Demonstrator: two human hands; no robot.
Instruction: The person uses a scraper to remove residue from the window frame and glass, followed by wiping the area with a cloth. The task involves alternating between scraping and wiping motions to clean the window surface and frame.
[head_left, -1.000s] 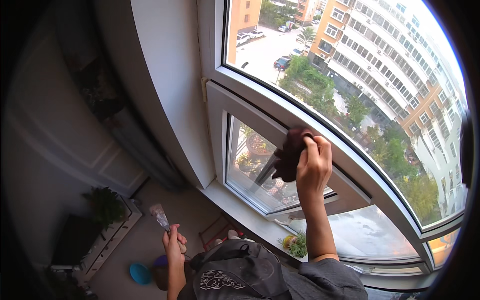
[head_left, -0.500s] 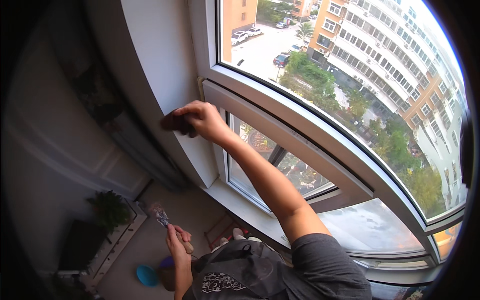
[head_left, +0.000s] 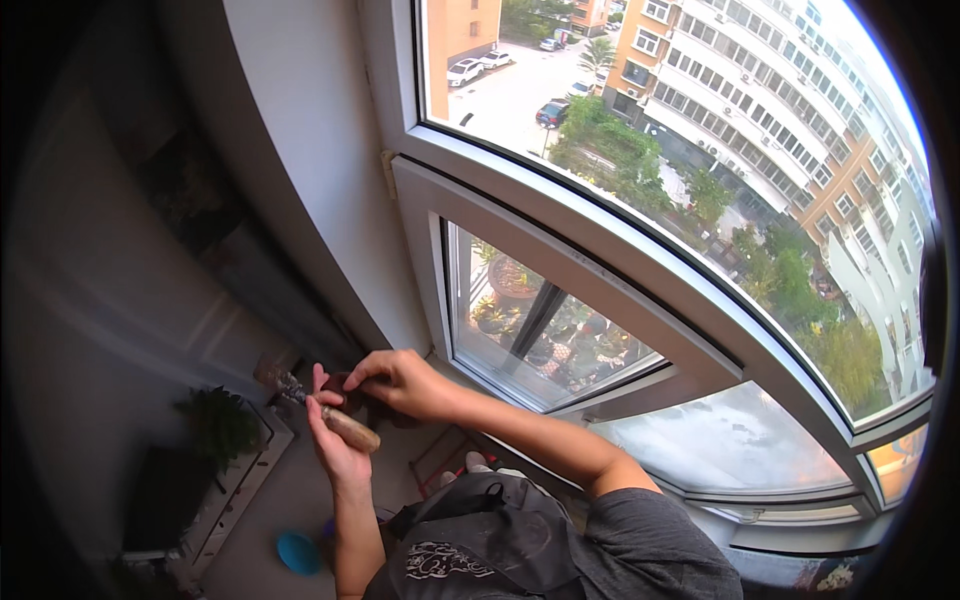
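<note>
My left hand [head_left: 338, 445] is closed on a tool with a worn wooden handle [head_left: 350, 431]. Its flat, speckled end [head_left: 278, 377] points up and left; blur hides whether it is a brush or a scraper. My right hand [head_left: 400, 385] meets the left one, fingers bent around a dark brown, sandpaper-like piece [head_left: 345, 388]. That piece sits between the two hands, partly hidden by fingers. Both hands are left of the small window sash [head_left: 545, 320], below the pale wall corner [head_left: 370, 270].
A large fixed window [head_left: 640, 235] fills the right, with buildings and parked cars outside. Down on the floor are a blue basin [head_left: 298, 552] and a red metal frame [head_left: 440, 462]. At lower left, a plant [head_left: 218, 425] stands on a white cabinet [head_left: 215, 510].
My right hand has come down from the wall corner, bringing the brown piece to my left hand. The left hand has risen with the wooden-handled tool.
</note>
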